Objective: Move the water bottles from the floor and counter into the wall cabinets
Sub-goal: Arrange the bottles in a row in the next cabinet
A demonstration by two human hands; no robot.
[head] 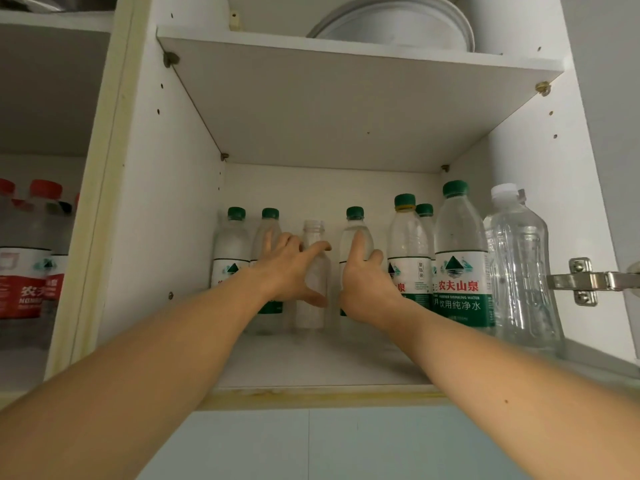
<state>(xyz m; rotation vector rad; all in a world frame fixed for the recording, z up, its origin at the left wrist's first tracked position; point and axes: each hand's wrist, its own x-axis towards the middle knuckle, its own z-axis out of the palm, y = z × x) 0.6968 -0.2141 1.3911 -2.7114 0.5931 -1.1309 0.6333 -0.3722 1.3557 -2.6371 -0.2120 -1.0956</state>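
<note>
both hands are up inside the wall cabinet (166, 202), reaching to the bottles on its lower shelf (311, 362). the left hand (287, 271) is spread, thumb wide and fingers fanned, cupped around an uncapped clear bottle (313, 271) without clamping it; whether the palm touches it i cannot tell. the right hand (363, 282) has its fingers loosely curled and its thumb pointing up against a green-capped bottle (355, 230) just beside the uncapped one; it looks like contact, not a full grasp. to the left stand two more green-capped bottles (235, 244), the nearer one partly behind the left hand. to the right is a cluster of green-capped labelled bottles, the front one (457, 258) tallest in view, and beside it, at the cabinet's right wall, a clear ribbed bottle with a white cap (519, 265). a metal hinge (585, 280) sits on that wall. on the shelf above rests a stack of white plates (398, 22). in the neighbouring compartment on the left stand red-capped bottles (31, 258) with red labels.
</note>
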